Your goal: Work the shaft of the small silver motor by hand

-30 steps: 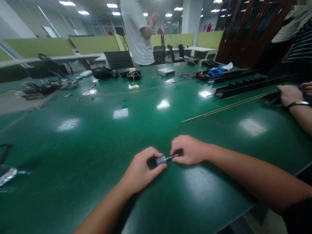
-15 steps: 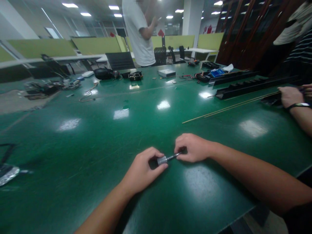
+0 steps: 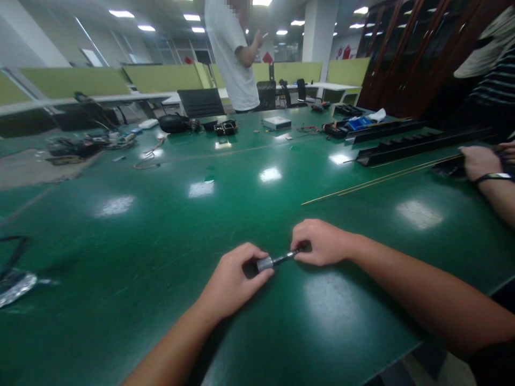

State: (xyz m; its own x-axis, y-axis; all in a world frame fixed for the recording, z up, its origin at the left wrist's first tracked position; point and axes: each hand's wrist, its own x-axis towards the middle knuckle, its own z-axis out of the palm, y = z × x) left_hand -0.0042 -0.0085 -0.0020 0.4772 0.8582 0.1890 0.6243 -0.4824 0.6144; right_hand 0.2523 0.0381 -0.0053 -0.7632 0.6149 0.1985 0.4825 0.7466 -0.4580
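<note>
My left hand [image 3: 237, 279] pinches a short silver-grey cylinder [image 3: 264, 263] between thumb and fingers, low over the green table. A thin dark, shiny rod [image 3: 284, 257] runs out of the cylinder's right end and slopes slightly upward. The rod's far end lies between the closed thumb and fingers of my right hand [image 3: 316, 242], where its tip is hidden. Both hands rest on or just above the tabletop. What exactly the cylinder and rod are, I cannot make out.
Long thin yellowish rods [image 3: 362, 186] lie to the right, near a co-worker's hand [image 3: 480, 161]. Black channel-shaped strips [image 3: 402, 150] lie behind them. A white box [image 3: 277, 123] and tangled parts [image 3: 88, 145] stand farther back. A foil-like object [image 3: 18, 289] sits at left.
My hands have drawn slightly apart, the left one shifting left with the cylinder. A little more of the dark rod shows between them. The view has tilted a little.
</note>
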